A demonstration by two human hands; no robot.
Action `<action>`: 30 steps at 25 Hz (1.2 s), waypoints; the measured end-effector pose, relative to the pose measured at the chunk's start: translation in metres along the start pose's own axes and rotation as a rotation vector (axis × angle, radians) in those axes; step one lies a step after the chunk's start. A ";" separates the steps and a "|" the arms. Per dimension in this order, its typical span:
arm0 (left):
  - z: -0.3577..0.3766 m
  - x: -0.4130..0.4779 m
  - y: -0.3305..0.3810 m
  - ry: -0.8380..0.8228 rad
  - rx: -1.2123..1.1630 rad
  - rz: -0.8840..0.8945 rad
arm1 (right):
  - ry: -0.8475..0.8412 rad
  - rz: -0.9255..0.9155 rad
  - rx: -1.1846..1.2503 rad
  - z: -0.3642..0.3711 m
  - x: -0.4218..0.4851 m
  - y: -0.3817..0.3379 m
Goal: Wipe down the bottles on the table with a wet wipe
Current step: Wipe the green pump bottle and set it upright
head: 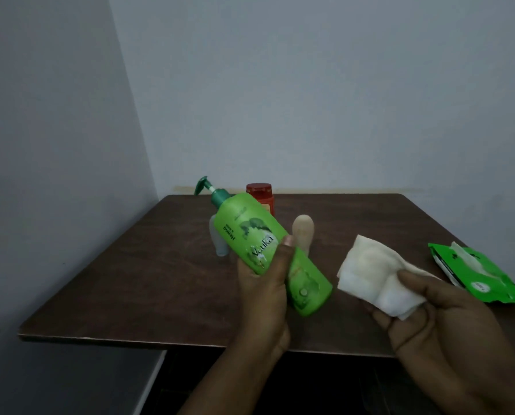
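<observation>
My left hand (262, 283) is gripping the green pump bottle (268, 250) | my right hand (447, 313) is pinching the wet wipe (370, 274) just right of the bottle

Dark brown wooden table (160, 283) in a corner, plain pale grey walls (310, 85), dim light

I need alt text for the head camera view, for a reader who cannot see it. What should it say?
A person's left hand holds a tilted green pump bottle above a dark wooden table, while the right hand holds a folded white wet wipe beside it, not touching. Behind stand a red-capped bottle, a beige bottle and a small pale bottle; a green wipe pack lies at right.
</observation>
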State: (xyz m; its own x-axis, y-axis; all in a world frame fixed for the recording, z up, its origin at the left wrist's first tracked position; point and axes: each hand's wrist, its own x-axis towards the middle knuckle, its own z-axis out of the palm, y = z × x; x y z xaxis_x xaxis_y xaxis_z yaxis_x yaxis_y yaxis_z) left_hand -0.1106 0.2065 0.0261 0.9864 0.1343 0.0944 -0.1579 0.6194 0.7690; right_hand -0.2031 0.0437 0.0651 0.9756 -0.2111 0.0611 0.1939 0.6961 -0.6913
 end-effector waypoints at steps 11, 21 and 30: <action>-0.030 0.031 -0.024 -0.360 0.534 0.079 | 0.073 -0.105 -0.056 0.013 0.088 0.035; -0.034 0.035 -0.028 -0.462 0.491 -0.026 | -0.220 -0.738 -1.408 0.056 0.084 0.027; -0.033 0.036 -0.026 -0.502 0.462 -0.045 | -0.205 -0.681 -1.688 0.066 0.071 0.019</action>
State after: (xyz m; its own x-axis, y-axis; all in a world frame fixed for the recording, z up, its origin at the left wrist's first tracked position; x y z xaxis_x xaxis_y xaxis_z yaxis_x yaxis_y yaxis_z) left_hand -0.0725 0.2203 -0.0117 0.9104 -0.3281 0.2519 -0.1908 0.2072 0.9595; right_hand -0.1234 0.0872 0.1038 0.8018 0.0392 0.5962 0.3434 -0.8468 -0.4062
